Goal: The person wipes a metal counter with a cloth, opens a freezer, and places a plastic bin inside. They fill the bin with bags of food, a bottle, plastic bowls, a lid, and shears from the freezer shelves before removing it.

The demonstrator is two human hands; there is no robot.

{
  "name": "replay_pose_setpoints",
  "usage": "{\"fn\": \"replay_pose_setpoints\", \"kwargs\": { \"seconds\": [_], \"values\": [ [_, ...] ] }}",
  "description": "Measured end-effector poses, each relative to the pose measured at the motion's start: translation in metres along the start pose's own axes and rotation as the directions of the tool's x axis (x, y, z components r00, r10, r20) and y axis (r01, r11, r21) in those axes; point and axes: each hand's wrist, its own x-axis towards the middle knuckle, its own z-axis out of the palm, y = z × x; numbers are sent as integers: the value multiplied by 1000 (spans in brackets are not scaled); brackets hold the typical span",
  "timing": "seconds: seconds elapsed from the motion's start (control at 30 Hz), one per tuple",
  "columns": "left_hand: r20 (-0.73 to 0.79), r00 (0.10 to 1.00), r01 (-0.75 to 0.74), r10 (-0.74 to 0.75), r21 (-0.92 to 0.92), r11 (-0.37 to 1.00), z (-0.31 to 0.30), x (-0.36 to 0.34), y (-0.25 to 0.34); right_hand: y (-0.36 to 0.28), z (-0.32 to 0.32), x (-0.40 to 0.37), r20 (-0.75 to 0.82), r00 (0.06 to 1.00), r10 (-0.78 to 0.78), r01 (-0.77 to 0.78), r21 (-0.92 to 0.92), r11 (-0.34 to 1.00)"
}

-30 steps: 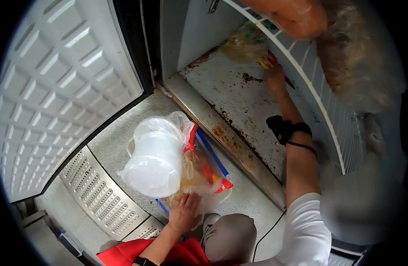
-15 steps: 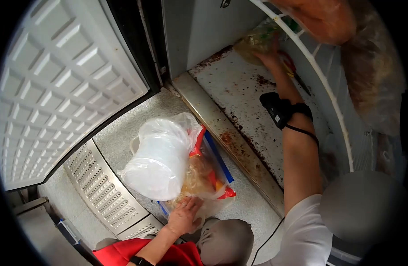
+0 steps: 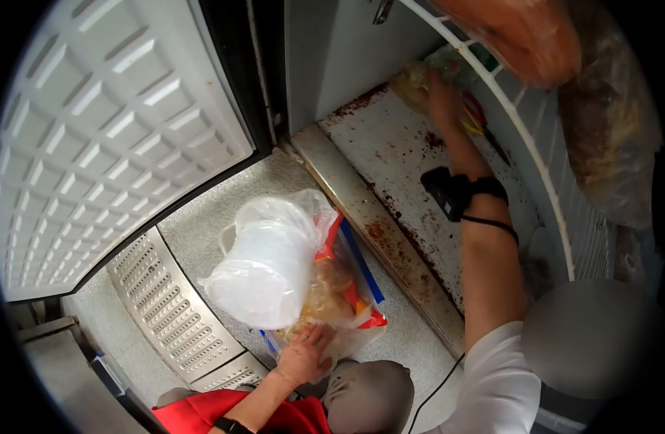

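My left hand (image 3: 303, 356) is closed on the near edge of a clear plastic bag (image 3: 339, 340) with pale tan contents and red and yellow print. That bag sits in a blue-rimmed bin (image 3: 361, 260) on the floor. Beside it, a large white bundle (image 3: 263, 264) in clear plastic lies over the bin. Inside the open cabinet, my right hand (image 3: 442, 98) reaches to the back and grips a crumpled, yellowish clear plastic bag (image 3: 412, 87); its fingertips are partly hidden. Scissors (image 3: 478, 121) with red and yellow handles lie just right of this hand.
A curved white wire shelf (image 3: 531, 141) bearing bagged food (image 3: 520, 36) overhangs my right arm. The cabinet floor (image 3: 390, 155) is speckled with brown debris behind a raised metal sill (image 3: 368, 217). A ridged white door (image 3: 130, 123) stands open at left, above a slotted drain cover (image 3: 166, 304).
My right hand has shifted slightly and covers more of the yellowish bag. My left hand stays on the bag in the bin. The camera view has turned a little.
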Motion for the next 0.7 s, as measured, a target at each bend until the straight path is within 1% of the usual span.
{"fn": "replay_pose_setpoints", "kwargs": {
  "seconds": [0.03,0.1,0.17,0.23,0.27,0.33,0.4,0.43,0.5,0.57,0.6,0.67,0.7],
  "values": [
    [-6,1000,-4,4,-11,1000,2,0,-1,-12,-14,-9,-12,1000,20,-21,-99,995],
    [-12,1000,-9,9,-31,999,6,-2,-4,-17,-30,-15,-12,998,66,-65,42,997],
    [-22,1000,-11,11,-37,999,5,-2,-3,-24,-53,-18,54,990,131,-138,162,977],
    [-26,1000,-14,13,-46,999,5,2,-1,-44,-90,-18,178,964,199,-240,248,939],
    [-23,1000,-7,6,-49,999,6,1,-1,-41,-91,-11,181,961,210,-252,257,933],
    [-26,1000,-3,2,-37,999,5,-1,-3,-20,-69,8,160,966,201,-236,240,942],
    [-31,999,-18,18,-18,1000,5,0,-3,30,-12,45,-3,997,79,-79,51,996],
    [-34,999,-17,16,-27,1000,5,0,-2,54,12,59,-77,997,8,-13,-61,998],
    [-40,999,-10,8,-46,999,5,-1,-2,73,27,66,-64,998,-9,0,-141,990],
    [-41,999,-10,8,-40,999,4,0,-2,76,23,69,65,995,77,-69,-119,990],
    [-38,999,-15,13,-39,999,4,0,-1,53,-9,52,132,983,128,-123,-46,991],
    [-28,999,-22,20,-61,998,7,-1,-2,34,-30,21,143,977,158,-167,55,984],
    [-27,999,-23,22,-68,997,7,0,-4,30,-29,12,80,987,137,-145,94,985]
  ]
}}
